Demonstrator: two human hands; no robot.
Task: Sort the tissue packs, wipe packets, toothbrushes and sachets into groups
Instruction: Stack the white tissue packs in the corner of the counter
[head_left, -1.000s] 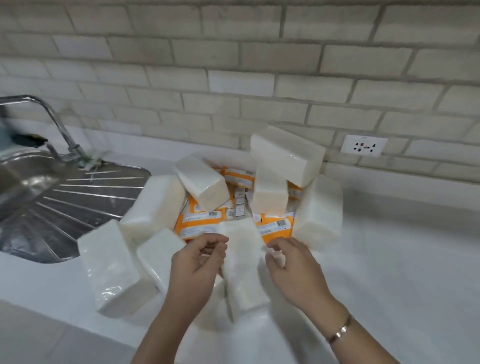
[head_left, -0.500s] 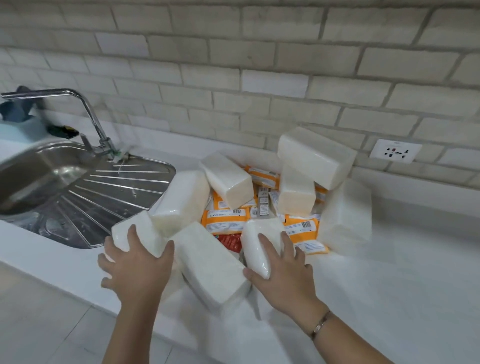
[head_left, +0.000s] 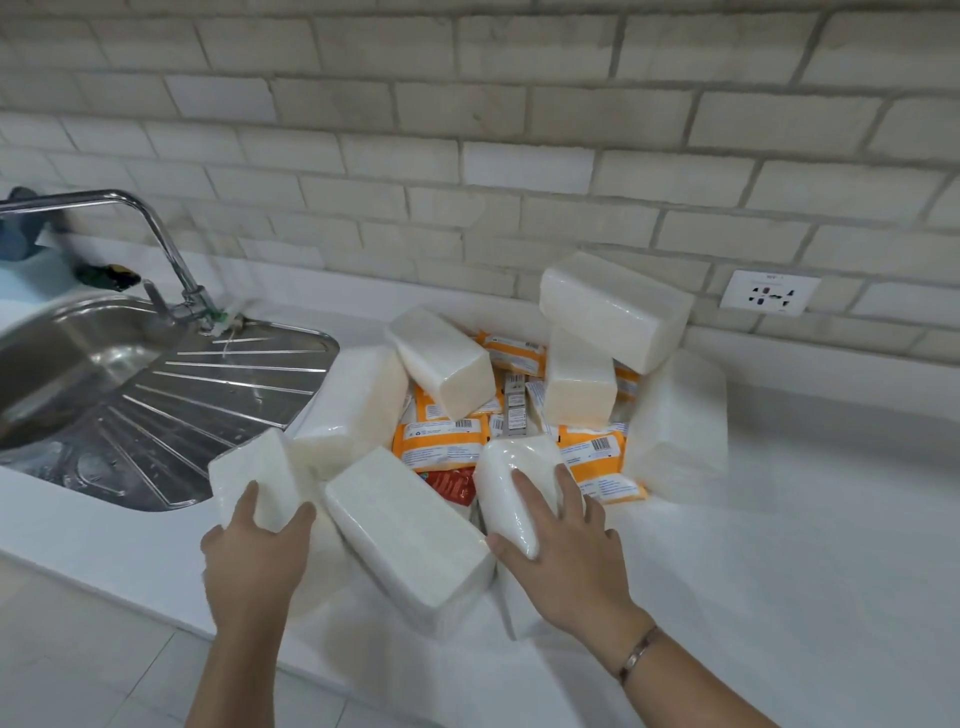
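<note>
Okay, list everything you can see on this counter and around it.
tissue packs: at least eight, white, piled mid-counter
wipe packets: several, orange, under the packs
sachet: one seen, red, pile's front
narrow boxes: two or so, grey, pile's centre; possibly toothbrushes
sink: one, steel, left
tap: one, chrome, behind sink
socket: one, white, wall right
counter: one, white
bracelet: one, metal, right wrist
left hand: grips leftmost tissue pack
right hand: grips right-front tissue pack
</note>
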